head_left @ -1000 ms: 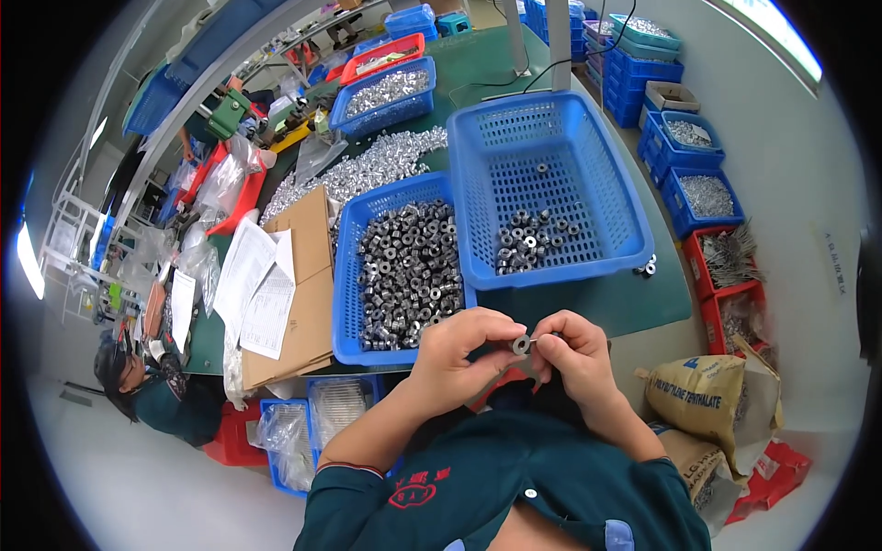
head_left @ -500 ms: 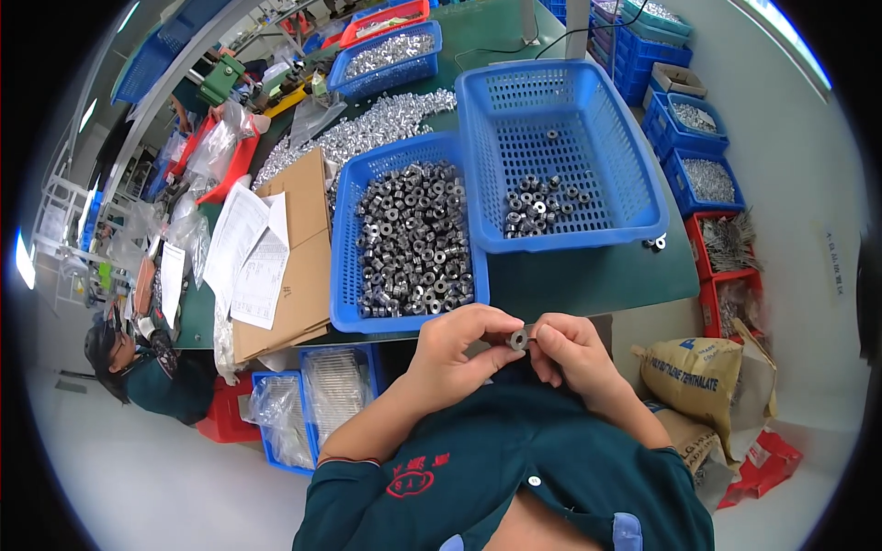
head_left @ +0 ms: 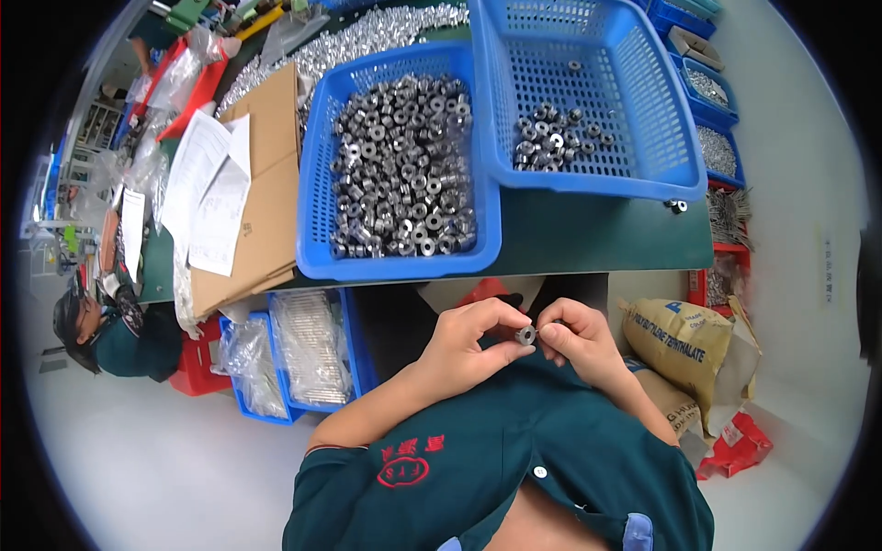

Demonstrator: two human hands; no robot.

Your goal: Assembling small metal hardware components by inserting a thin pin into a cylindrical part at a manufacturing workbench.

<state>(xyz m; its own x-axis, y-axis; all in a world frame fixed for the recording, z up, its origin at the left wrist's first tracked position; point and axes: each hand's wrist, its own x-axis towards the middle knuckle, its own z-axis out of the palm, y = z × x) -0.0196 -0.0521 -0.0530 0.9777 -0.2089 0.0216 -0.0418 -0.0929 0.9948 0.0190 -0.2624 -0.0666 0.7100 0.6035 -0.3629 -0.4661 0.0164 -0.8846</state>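
Observation:
In front of my chest, my left hand [head_left: 470, 342] pinches a small grey metal bushing [head_left: 525, 335] between thumb and fingertips, its center hole showing. Close against the bushing's right side, my right hand [head_left: 584, 342] has its thumb and fingers pressed together. Whatever those fingertips hold, if anything, is too hidden to make out. Beyond my hands on the green table [head_left: 588, 225], a blue basket [head_left: 400, 266] is heaped with similar metal bushings [head_left: 404, 165]. A larger blue basket [head_left: 611, 185] to its right has a small cluster of bushings [head_left: 551, 138] in its near left part.
Flattened cardboard [head_left: 262, 184] and paper sheets [head_left: 216, 216] lie left of the baskets. Loose silvery parts [head_left: 367, 32] cover the table behind. Blue bins [head_left: 317, 344] stand below the table edge at left, sacks [head_left: 675, 344] at right. Another person [head_left: 138, 335] is at far left.
The view has tipped downward, so the table and baskets sit higher in the picture. The bushing remains in my left fingertips, its hole at a slightly different angle. My hands stay close together.

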